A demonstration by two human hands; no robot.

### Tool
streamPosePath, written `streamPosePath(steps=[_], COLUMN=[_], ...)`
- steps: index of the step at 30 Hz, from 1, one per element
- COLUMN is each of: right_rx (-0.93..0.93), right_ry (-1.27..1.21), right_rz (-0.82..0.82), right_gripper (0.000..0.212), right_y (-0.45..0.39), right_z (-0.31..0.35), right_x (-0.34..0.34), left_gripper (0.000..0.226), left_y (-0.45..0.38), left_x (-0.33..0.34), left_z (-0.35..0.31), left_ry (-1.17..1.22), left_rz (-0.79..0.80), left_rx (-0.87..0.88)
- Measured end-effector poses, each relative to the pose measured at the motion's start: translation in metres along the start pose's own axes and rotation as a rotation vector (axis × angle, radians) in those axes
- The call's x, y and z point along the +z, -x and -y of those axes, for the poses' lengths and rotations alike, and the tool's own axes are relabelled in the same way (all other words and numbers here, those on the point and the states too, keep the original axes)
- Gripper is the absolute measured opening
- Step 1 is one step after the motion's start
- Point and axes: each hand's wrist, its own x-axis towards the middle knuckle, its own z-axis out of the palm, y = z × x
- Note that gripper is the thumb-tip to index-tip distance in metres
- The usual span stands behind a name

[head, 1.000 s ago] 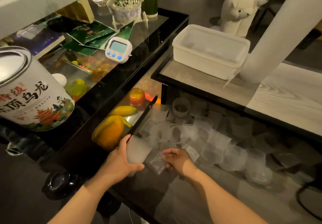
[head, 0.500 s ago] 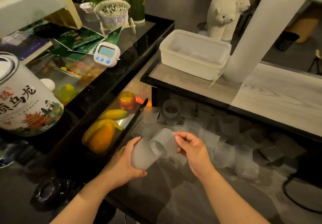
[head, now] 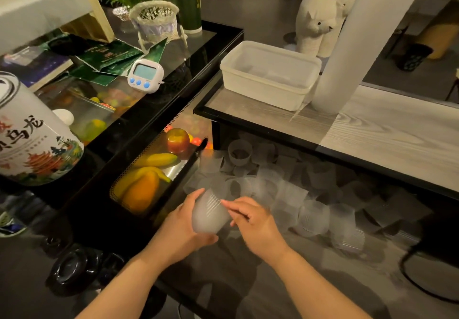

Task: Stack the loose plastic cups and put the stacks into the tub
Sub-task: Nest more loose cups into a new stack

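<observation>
My left hand (head: pixel 180 229) grips a short stack of frosted plastic cups (head: pixel 207 213), held tilted above the dark lower table. My right hand (head: pixel 255 221) is beside the stack's mouth, its fingers touching the rim of the cup just pushed in. Several loose translucent cups (head: pixel 293 194) lie scattered on the lower table behind my hands, some upright, some on their sides. The white plastic tub (head: pixel 269 75) stands on the raised wooden shelf at the back, with little visible inside it.
A white pillar (head: pixel 360 40) stands right beside the tub. Left of the cups is a tray with fruit (head: pixel 146 182), and a glass counter holding a timer (head: pixel 145 75), a basket and a large printed tin (head: pixel 32 144). A black cable loops at right.
My right hand picked a cup off the table, lifted it and slid it into the stack in my left hand. The view shifted slightly downward and right.
</observation>
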Motion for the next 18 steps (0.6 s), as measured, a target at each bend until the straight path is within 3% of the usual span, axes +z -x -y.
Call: streamPosePath(steps=[4,9,12,18], right_rx=[-0.038,0.128,0.275,0.213], right_ry=[0.099,0.366,0.434,0.796], right_rz=[0.082,0.01,0.066,0.281], right_gripper=[0.038,0.038,0.048,0.047], right_y=[-0.002,-0.035,-0.055,-0.068], right_z=[-0.008,-0.035,-0.049,-0.055], right_x=[-0.004,-0.016,-0.015,-0.007], left_gripper=[0.114,0.112,0.11,0.111], left_y=[0.0,-0.001,0.003,0.013], left_x=[0.006,0.01,0.011,0.009], left_z=[0.003,0.002,0.003,0.008], left_ry=[-0.012,0.034,0.078,0.1], left_rz=[-0.03,-0.045,-0.031,-0.026], left_rx=[-0.023,-0.051,-0.063,-0.117])
